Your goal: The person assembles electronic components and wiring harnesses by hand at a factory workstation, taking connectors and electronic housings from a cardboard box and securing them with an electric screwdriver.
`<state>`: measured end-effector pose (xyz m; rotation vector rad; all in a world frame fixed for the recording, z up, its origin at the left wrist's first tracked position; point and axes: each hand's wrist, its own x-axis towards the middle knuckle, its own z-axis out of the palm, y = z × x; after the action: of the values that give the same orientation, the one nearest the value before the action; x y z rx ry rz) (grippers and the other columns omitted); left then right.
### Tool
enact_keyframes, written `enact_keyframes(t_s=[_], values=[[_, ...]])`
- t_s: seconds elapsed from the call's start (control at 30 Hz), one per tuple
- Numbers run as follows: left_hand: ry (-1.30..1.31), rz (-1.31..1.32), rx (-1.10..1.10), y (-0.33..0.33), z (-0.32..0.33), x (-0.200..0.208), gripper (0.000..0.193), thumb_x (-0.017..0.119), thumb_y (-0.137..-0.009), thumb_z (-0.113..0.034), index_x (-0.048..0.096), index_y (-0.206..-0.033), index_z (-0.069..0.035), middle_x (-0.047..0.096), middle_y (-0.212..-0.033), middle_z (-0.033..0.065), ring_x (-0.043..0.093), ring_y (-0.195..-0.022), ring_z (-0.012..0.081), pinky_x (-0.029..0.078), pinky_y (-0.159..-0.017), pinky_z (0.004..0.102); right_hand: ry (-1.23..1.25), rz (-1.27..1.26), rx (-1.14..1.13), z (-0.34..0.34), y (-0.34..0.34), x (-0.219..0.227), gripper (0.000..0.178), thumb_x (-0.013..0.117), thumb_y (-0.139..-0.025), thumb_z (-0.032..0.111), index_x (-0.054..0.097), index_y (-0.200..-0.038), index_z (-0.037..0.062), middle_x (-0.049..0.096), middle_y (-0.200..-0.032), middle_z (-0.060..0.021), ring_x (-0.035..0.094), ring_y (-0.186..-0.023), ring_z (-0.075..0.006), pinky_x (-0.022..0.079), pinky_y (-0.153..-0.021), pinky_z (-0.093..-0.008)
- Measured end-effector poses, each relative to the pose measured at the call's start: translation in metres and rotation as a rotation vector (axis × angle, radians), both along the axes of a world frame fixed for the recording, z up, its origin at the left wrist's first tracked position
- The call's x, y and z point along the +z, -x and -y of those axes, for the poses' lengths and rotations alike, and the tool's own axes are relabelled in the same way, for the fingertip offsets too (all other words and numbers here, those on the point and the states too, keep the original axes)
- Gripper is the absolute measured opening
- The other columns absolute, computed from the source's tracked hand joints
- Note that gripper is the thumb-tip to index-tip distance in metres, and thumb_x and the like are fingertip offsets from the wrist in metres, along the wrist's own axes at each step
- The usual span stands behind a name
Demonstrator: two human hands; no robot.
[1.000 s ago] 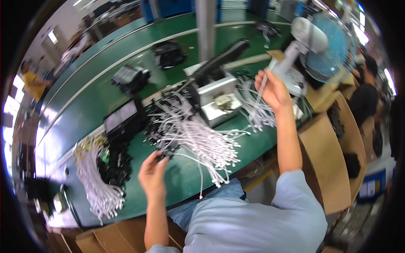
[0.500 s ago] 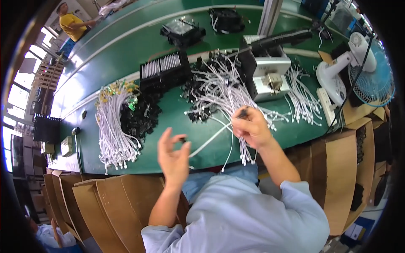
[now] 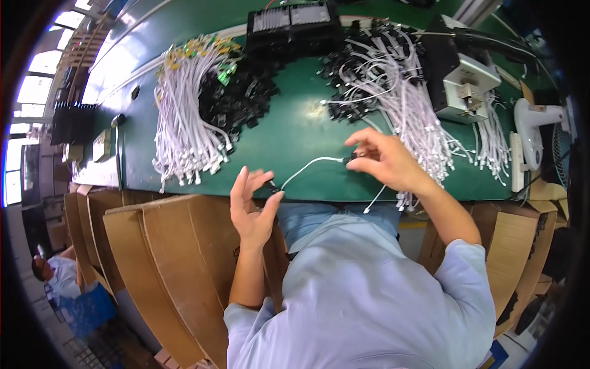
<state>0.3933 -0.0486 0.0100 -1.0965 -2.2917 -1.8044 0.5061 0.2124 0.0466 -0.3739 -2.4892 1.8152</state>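
Above the table's near edge, my left hand (image 3: 251, 212) pinches a small black plastic part (image 3: 273, 187) between thumb and fingers. To its right, my right hand (image 3: 393, 163) has thumb and fingers closed on another small black piece (image 3: 349, 159), partly hidden by the fingertips. A thin white cable (image 3: 316, 160) arcs between the two hands; its ends meet the black pieces, though the exact joins are too small to make out. Beside my right hand lies a big bundle of white cables (image 3: 412, 114) with white plugs. A heap of small black parts (image 3: 246, 104) sits farther left.
At the left lies another white cable bundle (image 3: 181, 117) with yellow-green ends. A black crate (image 3: 295, 38) stands at the back of the green table (image 3: 295, 123). A white-fronted device (image 3: 470, 83), a fan (image 3: 533, 123) and a power strip (image 3: 516, 161) are right. Cardboard boxes (image 3: 178, 258) stand below.
The view has tipped down, so the table's contents sit higher in it. The cable, fairly straight before, now bows upward between my hands. My right hand has turned, its fingers now pointing left.
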Motion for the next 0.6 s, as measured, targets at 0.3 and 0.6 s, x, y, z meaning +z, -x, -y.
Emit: enact_keyframes(t_s=[0.3, 0.6], values=[[-0.208, 0.198, -0.333, 0.011, -0.041, 0.006, 0.03, 0.069, -0.067, 0.015, 0.066, -0.094, 0.004, 0.064, -0.105, 0.0198, 0.066, -0.091, 0.0271, 0.054, -0.083, 0.0367, -0.976, -0.486, 0.156, 0.006, 0.007, -0.047, 0.022, 0.069, -0.07, 0.012, 0.061, -0.089, 0.0053, 0.06, -0.083, -0.0037, 0.058, -0.08, -0.0209, 0.046, -0.072, -0.0337], [0.198, 0.248, -0.459, 0.017, -0.098, -0.017, 0.063, 0.069, -0.07, 0.013, 0.048, -0.128, 0.0, 0.064, -0.106, 0.0137, 0.062, -0.101, 0.0226, 0.05, -0.09, 0.0324, -0.913, -0.422, 0.159, -0.003, -0.01, -0.048, 0.029, 0.072, -0.07, 0.022, 0.066, -0.095, 0.0099, 0.062, -0.102, -0.0019, 0.056, -0.099, -0.0189, 0.043, -0.085, -0.0355]])
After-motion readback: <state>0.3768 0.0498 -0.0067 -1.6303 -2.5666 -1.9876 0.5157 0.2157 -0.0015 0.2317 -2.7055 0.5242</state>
